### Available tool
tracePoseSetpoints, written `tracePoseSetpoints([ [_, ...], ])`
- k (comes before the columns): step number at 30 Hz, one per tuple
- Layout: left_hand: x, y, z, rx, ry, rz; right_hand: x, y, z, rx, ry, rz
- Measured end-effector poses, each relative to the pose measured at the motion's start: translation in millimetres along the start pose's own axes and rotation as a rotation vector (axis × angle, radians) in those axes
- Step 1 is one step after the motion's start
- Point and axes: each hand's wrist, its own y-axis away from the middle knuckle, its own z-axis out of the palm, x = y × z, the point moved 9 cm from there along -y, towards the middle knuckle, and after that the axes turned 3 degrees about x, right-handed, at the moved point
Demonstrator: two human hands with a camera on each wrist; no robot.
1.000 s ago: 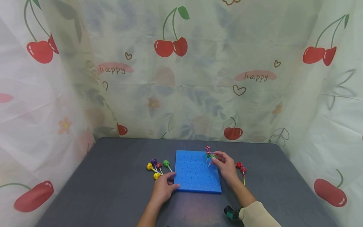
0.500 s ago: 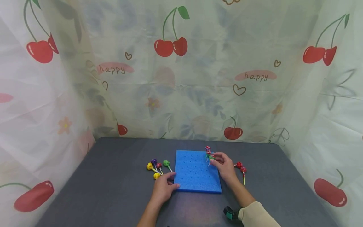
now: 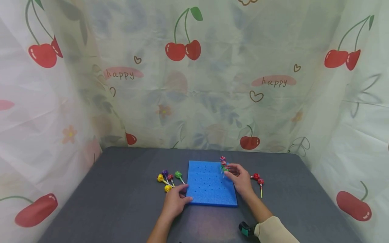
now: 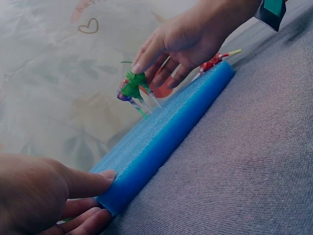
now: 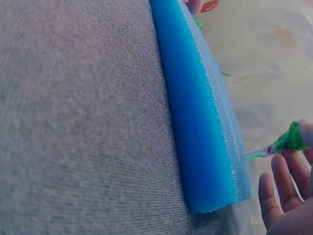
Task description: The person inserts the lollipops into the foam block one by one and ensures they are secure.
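**Blue foam board with wrapped lollipops, two hands at work**

Head view: one square blue foam board (image 3: 209,192) with rows of small holes, flat on a dark grey table (image 3: 121,209). Left hand (image 3: 174,201), at the board's near left edge. Right hand (image 3: 242,179), over the far right part of the board, pinching a green-wrapped round lollipop (image 3: 226,169) by its head; red-and-purple-wrapped lollipops (image 3: 223,159) stand just beyond. Left of the board, five loose lollipops: two yellow (image 3: 160,178), one purple (image 3: 165,173), one red (image 3: 170,177), one green (image 3: 178,174). Right of it, two red-wrapped lollipops (image 3: 260,182). Behind, a pale cherry-print cloth (image 3: 194,111).

Left wrist view: left thumb on the board's top, fingers at its edge, gripping it. White sticks slant down to the surface.

Right wrist view: green head between right thumb and fingers, a narrow grip; whether its stick sits in a hole cannot be told.
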Motion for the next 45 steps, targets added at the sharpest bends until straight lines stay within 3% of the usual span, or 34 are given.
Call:
tracePoseSetpoints([
  [14, -0.2, -0.8, -1.3, 0.014, 0.002, -0.013, 3, 0.0, 2, -0.006, 0.024, 0.024],
  [26, 0.6, 0.9, -1.3, 0.009, 0.0, 0.011, 0, -0.4, -3, -0.02, 0.05, -0.056],
  [31, 0.6, 0.4, -1.4, 0.015, 0.001, 0.012, -2, -0.2, -10, -0.017, 0.12, -0.109],
  [38, -0.5, -0.1, -0.7, 0.008, -0.004, -0.003, -6, 2.0, -21, 0.018, 0.319, -0.198],
  [45, -1.0, -0.5, -0.6, 0.016, -0.006, -0.006, -6, -0.4, -34, 0.043, 0.423, -0.27],
])
